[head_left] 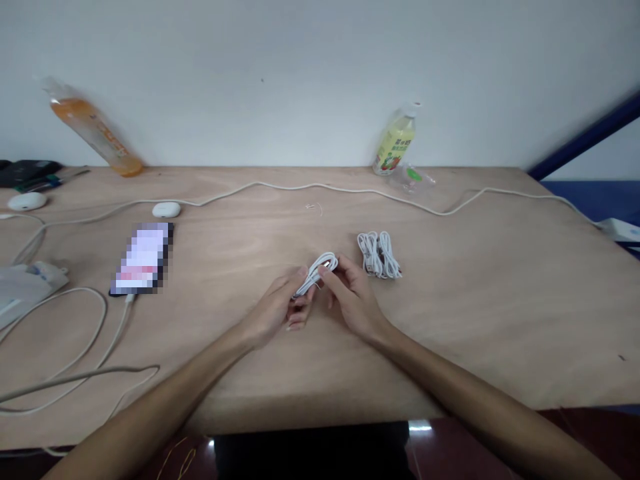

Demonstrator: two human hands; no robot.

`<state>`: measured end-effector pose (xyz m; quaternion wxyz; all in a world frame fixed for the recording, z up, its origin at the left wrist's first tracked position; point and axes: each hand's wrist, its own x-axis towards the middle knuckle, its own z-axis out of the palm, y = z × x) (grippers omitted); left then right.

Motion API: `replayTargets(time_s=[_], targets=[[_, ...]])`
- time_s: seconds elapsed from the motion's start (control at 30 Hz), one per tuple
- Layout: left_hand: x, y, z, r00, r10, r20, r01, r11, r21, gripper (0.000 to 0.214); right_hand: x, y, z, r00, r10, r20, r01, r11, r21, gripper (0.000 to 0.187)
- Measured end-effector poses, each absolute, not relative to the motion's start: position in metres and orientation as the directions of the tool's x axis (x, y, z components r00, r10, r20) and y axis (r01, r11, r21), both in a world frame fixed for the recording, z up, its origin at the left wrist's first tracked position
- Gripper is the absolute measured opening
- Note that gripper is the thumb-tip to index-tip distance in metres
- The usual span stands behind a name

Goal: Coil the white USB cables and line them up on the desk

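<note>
Between my two hands is a coiled white cable (316, 272), held just above the wooden table near its middle. My left hand (287, 297) is closed on the lower left end of the coil, thumb on top. At the upper right end, my right hand (353, 293) grips the loops with thumb and fingers, beside a small shiny metal part that looks like a plug. Part of the coil is hidden by my fingers. Just right of my right hand lie several bundled white cables (379, 257), side by side on the table.
A long white cord (320, 187) runs across the table's back. To the left are a phone (143, 260) on a charging cable, a white earbud case (167, 210) and a plastic bag (30, 287). An orange bottle (95, 133) and a yellow bottle (395, 143) stand by the wall.
</note>
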<state>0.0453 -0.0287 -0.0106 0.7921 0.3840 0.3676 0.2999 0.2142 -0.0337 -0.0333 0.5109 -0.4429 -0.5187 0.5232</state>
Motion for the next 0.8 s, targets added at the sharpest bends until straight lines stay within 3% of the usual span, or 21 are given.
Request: replayTargets(time_s=[0.23, 0.57, 0.8], targets=[[0.0424, -0.0272, -0.0119, 0.552, 0.759, -0.344, -0.2, 0.521, 0.83, 0.053, 0.2146, -0.0323, -0.0314, -0.089, 0.993, 0.073, -0.076, 0.066, -0.995, 0.038], [0.0402, -0.0209, -0.0202, 0.517, 0.829, -0.212, -0.144, 0.328, 0.933, 0.064, 0.2159, -0.0335, -0.0281, -0.11, 0.986, 0.125, -0.033, 0.122, -0.992, 0.026], [0.0409, -0.0226, -0.0172, 0.541, 0.803, -0.25, -0.161, 0.39, 0.907, 0.062, 0.2147, -0.0356, -0.0294, -0.136, 0.977, 0.161, -0.002, 0.163, -0.987, 0.022]])
